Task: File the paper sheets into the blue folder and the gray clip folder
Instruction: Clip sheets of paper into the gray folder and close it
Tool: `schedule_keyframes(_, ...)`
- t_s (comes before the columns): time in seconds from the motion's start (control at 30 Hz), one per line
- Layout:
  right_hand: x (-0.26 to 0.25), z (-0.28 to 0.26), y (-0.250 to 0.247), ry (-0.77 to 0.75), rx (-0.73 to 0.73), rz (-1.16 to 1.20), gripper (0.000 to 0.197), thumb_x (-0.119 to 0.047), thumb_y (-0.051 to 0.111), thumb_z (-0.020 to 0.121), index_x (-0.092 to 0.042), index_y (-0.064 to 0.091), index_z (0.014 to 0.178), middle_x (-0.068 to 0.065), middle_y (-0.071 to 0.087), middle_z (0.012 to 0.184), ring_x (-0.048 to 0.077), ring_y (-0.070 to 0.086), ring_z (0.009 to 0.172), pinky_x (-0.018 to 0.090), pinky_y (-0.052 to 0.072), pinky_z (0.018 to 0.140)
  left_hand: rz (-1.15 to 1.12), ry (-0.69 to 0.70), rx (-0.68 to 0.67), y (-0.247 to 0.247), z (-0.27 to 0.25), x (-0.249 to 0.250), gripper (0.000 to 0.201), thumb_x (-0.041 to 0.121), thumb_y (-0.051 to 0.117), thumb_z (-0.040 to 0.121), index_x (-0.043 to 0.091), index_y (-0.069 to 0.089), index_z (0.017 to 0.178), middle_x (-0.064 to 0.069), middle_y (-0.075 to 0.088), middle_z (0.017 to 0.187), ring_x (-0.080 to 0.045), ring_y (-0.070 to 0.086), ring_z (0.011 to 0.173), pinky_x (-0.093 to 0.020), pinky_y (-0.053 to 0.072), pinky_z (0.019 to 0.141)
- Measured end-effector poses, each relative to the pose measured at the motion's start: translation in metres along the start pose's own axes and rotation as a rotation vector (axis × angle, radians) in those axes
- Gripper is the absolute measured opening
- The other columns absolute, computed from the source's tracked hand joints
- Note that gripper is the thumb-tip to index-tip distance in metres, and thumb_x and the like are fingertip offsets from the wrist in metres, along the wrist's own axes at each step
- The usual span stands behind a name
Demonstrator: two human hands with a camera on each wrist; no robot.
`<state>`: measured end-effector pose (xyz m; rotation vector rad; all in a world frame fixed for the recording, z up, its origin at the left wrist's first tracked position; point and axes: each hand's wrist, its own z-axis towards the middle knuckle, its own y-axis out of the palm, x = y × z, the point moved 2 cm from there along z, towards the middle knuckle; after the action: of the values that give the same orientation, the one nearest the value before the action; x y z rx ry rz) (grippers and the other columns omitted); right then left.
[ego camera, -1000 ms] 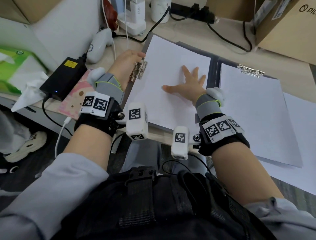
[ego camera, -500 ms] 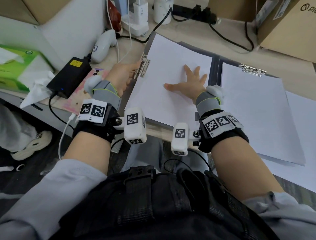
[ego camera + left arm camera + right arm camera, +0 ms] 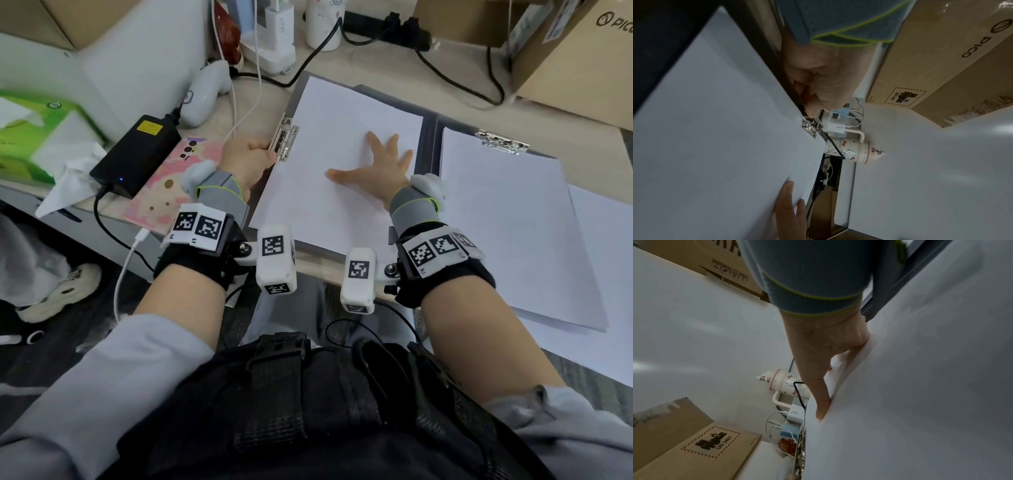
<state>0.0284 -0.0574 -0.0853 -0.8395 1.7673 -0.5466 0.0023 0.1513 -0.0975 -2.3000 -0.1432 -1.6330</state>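
— Since a second ago the left hand has slid down the folder's left edge, from above the clip to just below it.

— And now?

— Its fingers curl round that edge of the gray folder, thumb by the clip's lower end. The left wrist view shows the same: fingertips pinched at the edge, right beside the metal clip.

— The right hand?

— Unmoved. The right hand lies flat on the sheets of the left leaf, fingers spread and straight, palm down, holding nothing. From the right wrist, the thumb presses on the paper.

— Where does the folder lie?

— Open on the desk, in front of the person. Its right leaf carries a second stack under its own clip. More loose paper lies to the right, partly under that stack.

— Anything else?

— A black charger and a green tissue box to the left, and a cardboard box at the back right.
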Motion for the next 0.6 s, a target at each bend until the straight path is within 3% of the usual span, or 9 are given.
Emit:
schedule_keyframes(0.13, 0.000, 0.000, 0.000, 0.000, 0.006, 0.000, 0.104, -0.057, 0.073, 0.070, -0.034, 0.012, 0.151, -0.004, -0.016, 0.160, 0.031, -0.028, 0.143, 0.057, 0.001, 0.118, -0.001, -0.031, -0.038, -0.002, -0.001, 0.001, 0.019, 0.008, 0.053, 0.091, 0.007, 0.067, 0.103, -0.004, 0.063, 0.087, -0.019, 0.055, 0.087, -0.031, 0.045, 0.084)
schedule_keyframes(0.3, -0.001, -0.003, -0.001, 0.008, 0.010, -0.018, 0.103, -0.058, 0.071, 0.072, -0.031, 0.012, 0.151, -0.003, -0.015, 0.160, 0.031, -0.025, 0.144, 0.055, 0.003, 0.119, -0.003, -0.079, -0.091, -0.007, -0.010, 0.003, 0.034, 0.028, 0.063, 0.081, 0.006, 0.065, 0.106, -0.008, 0.063, 0.098, -0.022, 0.057, 0.091, -0.033, 0.045, 0.084)
schedule_keyframes(0.37, -0.003, -0.006, -0.001, 0.023, 0.009, -0.056, 0.100, -0.059, 0.068, 0.074, -0.029, 0.012, 0.152, 0.000, -0.013, 0.161, 0.032, -0.022, 0.145, 0.056, 0.005, 0.119, -0.025, -0.028, -0.117, -0.009, -0.015, 0.007, 0.025, 0.026, 0.063, 0.085, 0.007, 0.067, 0.099, -0.005, 0.069, 0.091, -0.021, 0.063, 0.086, -0.029, 0.048, 0.084)
schedule_keyframes(0.43, -0.006, -0.011, -0.003, 0.023, -0.003, -0.105, 0.094, -0.060, 0.063, 0.078, -0.027, 0.014, 0.151, 0.002, -0.007, 0.161, 0.035, -0.014, 0.147, 0.055, 0.010, 0.119, -0.084, 0.023, -0.160, -0.010, -0.023, 0.016, 0.012, 0.018, 0.059, 0.090, 0.010, 0.066, 0.084, 0.003, 0.072, 0.069, -0.011, 0.067, 0.066, -0.024, 0.051, 0.071)
schedule_keyframes(0.5, -0.010, -0.018, -0.009, 0.000, -0.044, -0.130, 0.091, -0.064, 0.059, 0.079, -0.025, 0.018, 0.150, 0.005, 0.003, 0.161, 0.036, 0.001, 0.147, 0.052, 0.018, 0.118, -0.140, 0.082, -0.163, -0.009, -0.029, 0.027, 0.012, 0.014, 0.058, 0.090, 0.012, 0.064, 0.079, 0.007, 0.070, 0.058, -0.006, 0.064, 0.056, -0.022, 0.050, 0.065)
schedule_keyframes(0.6, -0.014, -0.034, -0.023, -0.059, -0.133, 0.005, 0.099, -0.071, 0.060, 0.072, -0.026, 0.018, 0.150, 0.002, 0.011, 0.160, 0.028, 0.017, 0.146, 0.045, 0.021, 0.117, -0.258, 0.140, -0.182, 0.000, -0.044, 0.048, 0.015, 0.030, 0.066, 0.080, 0.019, 0.059, 0.073, 0.001, 0.058, 0.071, -0.014, 0.053, 0.065, -0.021, 0.042, 0.061)
